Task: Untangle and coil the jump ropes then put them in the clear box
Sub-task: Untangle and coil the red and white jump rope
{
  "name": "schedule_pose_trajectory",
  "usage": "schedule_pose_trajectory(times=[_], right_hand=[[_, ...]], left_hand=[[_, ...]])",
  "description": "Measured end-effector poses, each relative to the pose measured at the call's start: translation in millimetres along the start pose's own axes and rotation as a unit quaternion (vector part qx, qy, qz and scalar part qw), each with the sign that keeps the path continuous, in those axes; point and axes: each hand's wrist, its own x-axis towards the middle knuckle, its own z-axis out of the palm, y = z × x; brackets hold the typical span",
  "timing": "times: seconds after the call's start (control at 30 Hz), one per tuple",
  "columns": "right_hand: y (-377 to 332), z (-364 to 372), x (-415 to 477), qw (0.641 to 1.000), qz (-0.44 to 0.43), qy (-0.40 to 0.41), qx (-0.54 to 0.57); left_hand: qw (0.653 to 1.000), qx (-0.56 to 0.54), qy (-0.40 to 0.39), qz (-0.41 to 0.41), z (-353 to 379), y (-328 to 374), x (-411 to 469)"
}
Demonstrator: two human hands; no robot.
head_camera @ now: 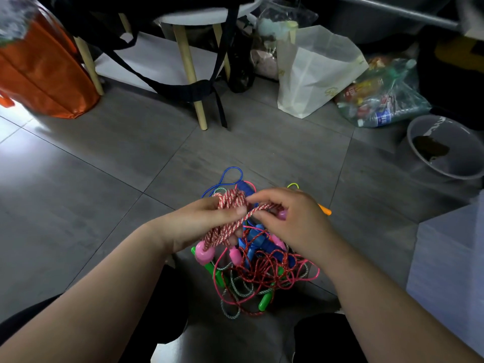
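While the person's dark-clothed knees [167,305] frame the lower edge of the view, both forearms reach forward over a tangle of jump ropes [262,276] lying on the grey tiled floor [104,166]. Within the tangle, thin red, pink and green-white cords cross one another around green handles [264,302] and blue handles [262,241]. Directly above the tangle, the left hand [207,222] grips a coil of red-and-white braided rope [231,201], with the fingers curled through the loops and the thumb pressed across them. A pink handle [202,254] of this rope hangs just below the left wrist. The right hand [293,221] pinches a strand of the same braided rope close beside the left thumb, fingers curled inward. An orange handle [325,210] protrudes beyond the right hand, and a blue cord loop [231,171] lies on the floor just past the coil. At the right edge stands a pale box-shaped object [450,258]; whether this is the clear box cannot be determined. Farther out, a grey bucket [461,163] stands at the right. Beyond it lie a clear plastic bag of bottles [385,100] and a white paper bag [314,72]. A stool with wooden legs [187,61], draped with black straps [183,89], occupies the far centre, and an orange bag [39,72] stands at the far left.
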Motion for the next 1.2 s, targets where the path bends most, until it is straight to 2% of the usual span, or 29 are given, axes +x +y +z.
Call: schedule_pose_trajectory(times=[0.1, 0.27, 0.37, 0.47, 0.53, 0.8, 0.9, 1.03, 1.2], right_hand=[[0, 0, 0, 1.000, -0.001, -0.010, 0.015], [0, 2, 0, 0.999, -0.003, 0.000, 0.052], [-2, -1, 0, 0.993, 0.014, -0.071, 0.098], [-1, -1, 0, 0.948, 0.088, -0.198, 0.232], [1, 0, 0, 0.923, 0.128, -0.250, 0.264], [-4, -8, -3, 0.869, 0.152, -0.270, 0.386], [-1, -2, 0, 0.897, 0.180, -0.233, 0.331], [8, 9, 5, 0.950, 0.166, -0.157, 0.215], [11, 10, 6, 0.963, 0.152, -0.102, 0.196]], left_hand=[[0.999, 0.023, -0.046, 0.013, 0, 0, -1], [0.999, -0.038, -0.028, 0.005, 0, 4, -4], [0.997, -0.060, -0.042, -0.002, 1, 6, -6], [0.995, -0.073, -0.073, -0.009, 1, 7, -7], [0.995, -0.064, -0.081, -0.004, 2, 7, -6], [0.998, -0.042, -0.039, 0.010, 3, 8, -4], [1.000, -0.021, 0.004, 0.013, 5, 6, -1], [1.000, -0.003, 0.007, 0.017, 10, 7, -2], [0.996, 0.051, 0.049, 0.046, 12, 10, 0]])
